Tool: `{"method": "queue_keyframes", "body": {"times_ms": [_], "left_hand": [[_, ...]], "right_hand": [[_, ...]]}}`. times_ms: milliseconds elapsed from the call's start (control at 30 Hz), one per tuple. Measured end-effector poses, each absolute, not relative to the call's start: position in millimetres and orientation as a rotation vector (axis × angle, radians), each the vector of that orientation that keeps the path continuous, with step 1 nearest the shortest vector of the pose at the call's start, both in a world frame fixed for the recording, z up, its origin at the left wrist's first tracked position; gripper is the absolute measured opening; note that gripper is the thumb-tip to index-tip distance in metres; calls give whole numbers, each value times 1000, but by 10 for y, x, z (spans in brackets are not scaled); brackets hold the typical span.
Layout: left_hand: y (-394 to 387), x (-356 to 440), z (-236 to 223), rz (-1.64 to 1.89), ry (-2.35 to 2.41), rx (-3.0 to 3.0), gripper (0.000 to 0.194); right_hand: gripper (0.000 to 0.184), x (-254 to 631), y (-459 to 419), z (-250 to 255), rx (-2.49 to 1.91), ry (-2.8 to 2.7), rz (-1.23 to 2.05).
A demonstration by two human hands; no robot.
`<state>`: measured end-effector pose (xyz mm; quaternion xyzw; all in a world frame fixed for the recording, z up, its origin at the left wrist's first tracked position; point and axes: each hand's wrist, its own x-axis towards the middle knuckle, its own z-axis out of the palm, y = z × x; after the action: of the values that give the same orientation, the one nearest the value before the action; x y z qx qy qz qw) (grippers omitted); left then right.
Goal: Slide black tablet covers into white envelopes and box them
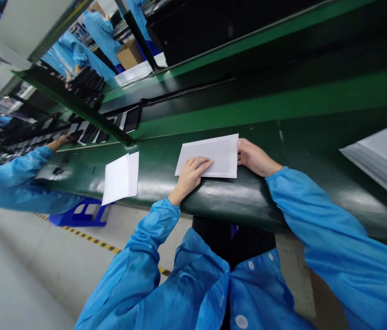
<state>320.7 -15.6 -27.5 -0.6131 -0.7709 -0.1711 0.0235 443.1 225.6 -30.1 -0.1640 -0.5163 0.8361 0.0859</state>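
Observation:
A flat white paper sleeve [219,151] lies on the green work surface in front of me, and a faint greyish rectangle shows within its borders. My left hand [190,174] rests on its left part with fingers stretched out flat, pressing on the top face. At the sleeve's right edge is my right hand [252,157], its bent fingers closed on that edge; the fingertips are partly hidden. To the left, a small stack of white sleeves [118,178] lies near the bench's front edge, apart from both hands.
A thick white stack [385,158] stands at the far right. A green post [86,112] rises left of me. Beyond it, dark flat panels [132,119] lie in a row, where a co-worker's arm [24,158] reaches. A blue stool [79,214] stands below the rounded bench edge.

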Motion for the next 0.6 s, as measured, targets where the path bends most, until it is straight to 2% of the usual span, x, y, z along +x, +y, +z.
{"method": "queue_keyframes", "body": {"times_ms": [100, 233, 467, 600], "left_hand": [[-26, 3212, -332, -568, -2249, -1990, 72], [190, 3161, -351, -728, -2211, -1837, 55], [465, 3106, -353, -1066, -2186, -1780, 49], [806, 3399, -352, -1250, -2115, -1948, 41]], "right_hand": [[56, 4446, 2159, -241, -478, -1640, 2309], [56, 4786, 2270, -175, -607, -1561, 1921], [38, 6870, 3100, 110, -1015, -1339, 991], [27, 7571, 3629, 211, -1215, -1324, 845]]}}
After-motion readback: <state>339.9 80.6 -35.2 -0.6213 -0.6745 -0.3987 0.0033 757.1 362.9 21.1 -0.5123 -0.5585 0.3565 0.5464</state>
